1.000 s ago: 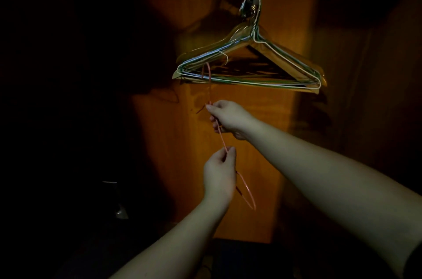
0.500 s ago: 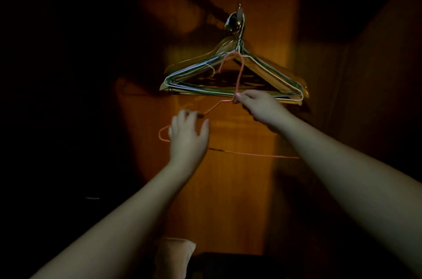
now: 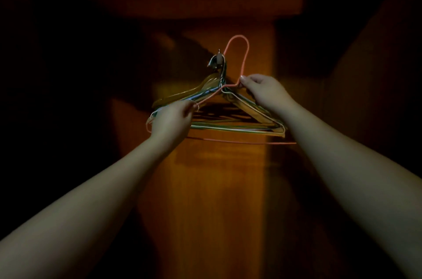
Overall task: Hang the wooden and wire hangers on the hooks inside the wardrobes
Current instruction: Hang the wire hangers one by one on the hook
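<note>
A pink wire hanger (image 3: pixel 244 66) is standing upright at frame centre, its hook rising just right of the wardrobe hook (image 3: pixel 217 61), where bunched wooden and wire hangers (image 3: pixel 239 116) are hanging.

No text, label, brand, number or sign can be read anywhere in this view (the wardrobe interior is very dim, and much of it lies in shadow). The orange-brown wooden back panel (image 3: pixel 219 187) shows only plain grain, and the thin pink wire hanger (image 3: pixel 237 43) and the bunch of wooden and wire hangers (image 3: pixel 237 123) on the metal wall hook (image 3: pixel 217 62) carry no legible marking.
</note>
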Action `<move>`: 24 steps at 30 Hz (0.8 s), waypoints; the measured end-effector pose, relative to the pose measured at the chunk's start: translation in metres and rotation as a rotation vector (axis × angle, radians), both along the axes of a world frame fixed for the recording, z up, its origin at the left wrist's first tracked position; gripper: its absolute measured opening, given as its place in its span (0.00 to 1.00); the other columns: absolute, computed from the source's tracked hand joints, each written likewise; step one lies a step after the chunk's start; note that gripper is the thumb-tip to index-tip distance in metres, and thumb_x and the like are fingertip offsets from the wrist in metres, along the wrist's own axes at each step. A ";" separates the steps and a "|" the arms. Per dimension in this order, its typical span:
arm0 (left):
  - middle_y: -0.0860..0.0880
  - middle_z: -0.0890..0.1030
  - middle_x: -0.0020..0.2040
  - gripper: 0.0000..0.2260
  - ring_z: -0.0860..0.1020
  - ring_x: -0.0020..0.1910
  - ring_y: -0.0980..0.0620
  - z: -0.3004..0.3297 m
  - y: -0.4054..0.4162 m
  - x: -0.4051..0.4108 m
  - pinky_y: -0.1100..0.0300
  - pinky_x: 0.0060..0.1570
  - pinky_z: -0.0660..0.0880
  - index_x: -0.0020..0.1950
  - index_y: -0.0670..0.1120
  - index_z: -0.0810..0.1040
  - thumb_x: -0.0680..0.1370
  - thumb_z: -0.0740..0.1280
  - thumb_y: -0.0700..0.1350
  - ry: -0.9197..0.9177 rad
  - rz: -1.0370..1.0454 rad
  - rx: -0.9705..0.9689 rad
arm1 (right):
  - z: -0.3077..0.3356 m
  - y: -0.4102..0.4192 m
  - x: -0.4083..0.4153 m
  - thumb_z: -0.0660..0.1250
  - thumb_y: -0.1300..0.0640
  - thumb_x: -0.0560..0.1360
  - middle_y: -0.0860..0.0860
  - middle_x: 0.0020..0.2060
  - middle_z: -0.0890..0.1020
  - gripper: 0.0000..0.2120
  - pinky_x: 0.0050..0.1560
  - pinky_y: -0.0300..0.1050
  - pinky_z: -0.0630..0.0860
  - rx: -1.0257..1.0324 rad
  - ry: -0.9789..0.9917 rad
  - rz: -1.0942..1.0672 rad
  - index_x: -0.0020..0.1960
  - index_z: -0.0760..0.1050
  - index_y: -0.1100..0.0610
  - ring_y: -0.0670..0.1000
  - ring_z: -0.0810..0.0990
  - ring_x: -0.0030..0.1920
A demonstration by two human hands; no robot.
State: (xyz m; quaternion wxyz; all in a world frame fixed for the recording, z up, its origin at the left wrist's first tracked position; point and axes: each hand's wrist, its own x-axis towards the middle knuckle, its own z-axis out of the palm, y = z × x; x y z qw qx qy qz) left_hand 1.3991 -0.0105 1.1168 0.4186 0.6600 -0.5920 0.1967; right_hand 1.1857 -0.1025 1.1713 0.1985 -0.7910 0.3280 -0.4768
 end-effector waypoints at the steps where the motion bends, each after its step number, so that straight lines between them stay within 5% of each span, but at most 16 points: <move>1: 0.49 0.81 0.54 0.12 0.77 0.48 0.51 0.007 -0.003 0.000 0.54 0.41 0.75 0.62 0.50 0.79 0.82 0.61 0.49 -0.003 -0.003 -0.011 | 0.007 -0.002 0.001 0.58 0.44 0.81 0.50 0.37 0.77 0.17 0.40 0.45 0.68 -0.011 -0.005 0.000 0.51 0.81 0.52 0.48 0.74 0.38; 7: 0.47 0.79 0.55 0.12 0.76 0.51 0.50 0.032 -0.019 0.006 0.52 0.51 0.76 0.62 0.46 0.78 0.83 0.60 0.47 -0.027 0.046 -0.047 | 0.034 -0.022 0.015 0.58 0.45 0.82 0.46 0.35 0.74 0.16 0.34 0.41 0.65 0.004 0.001 0.004 0.51 0.80 0.53 0.45 0.70 0.35; 19: 0.49 0.78 0.52 0.11 0.74 0.47 0.54 -0.005 -0.031 0.028 0.61 0.42 0.69 0.62 0.45 0.78 0.82 0.61 0.46 0.009 0.089 -0.023 | 0.007 -0.049 0.043 0.60 0.45 0.81 0.49 0.39 0.79 0.14 0.41 0.45 0.70 0.024 0.058 0.060 0.49 0.77 0.53 0.49 0.76 0.41; 24: 0.49 0.78 0.53 0.11 0.75 0.48 0.53 -0.021 -0.032 0.033 0.55 0.46 0.76 0.61 0.45 0.79 0.82 0.61 0.45 0.036 0.090 -0.025 | -0.004 -0.050 0.053 0.60 0.46 0.81 0.49 0.39 0.78 0.12 0.36 0.42 0.66 0.013 0.084 0.070 0.50 0.76 0.54 0.46 0.73 0.38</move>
